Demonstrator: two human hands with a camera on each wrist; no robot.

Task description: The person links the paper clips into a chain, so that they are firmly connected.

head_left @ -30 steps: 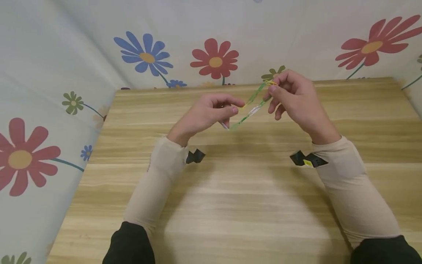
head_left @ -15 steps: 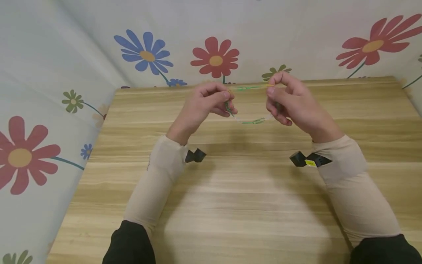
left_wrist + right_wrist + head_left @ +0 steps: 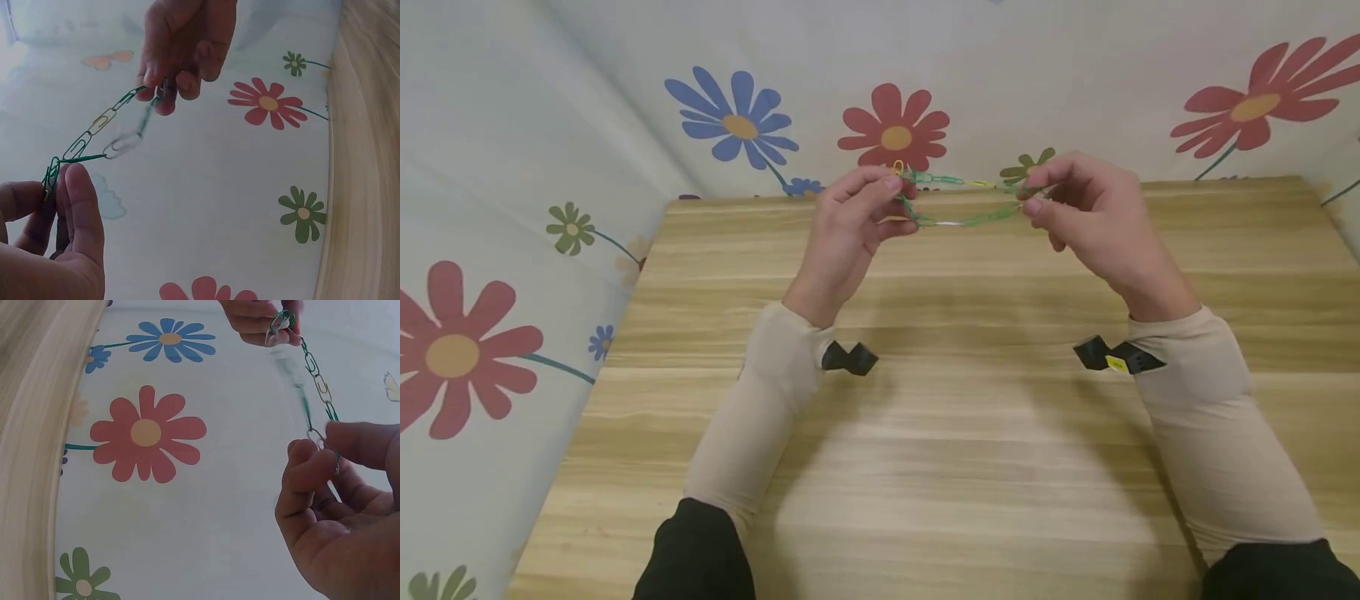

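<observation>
A paper clip chain of green, yellow and white clips hangs as a loop between both hands, above the far part of the table. My left hand pinches one end between thumb and index finger; a yellow clip stands up over the fingertips. The other end is pinched by my right hand. In the left wrist view, the two strands of the chain run apart from each other between the hands. Seen from the right wrist, the chain passes into the right thumb and fingers, which hide its end.
A wooden table lies below the hands. Behind it and to the left stands a white flower-printed cloth. Black cameras are strapped at both wrists over beige sleeves.
The left hand has moved up and away from me, taking a new hold on the chain. The right hand has shifted slightly right. The loop is now stretched wider and more level.
</observation>
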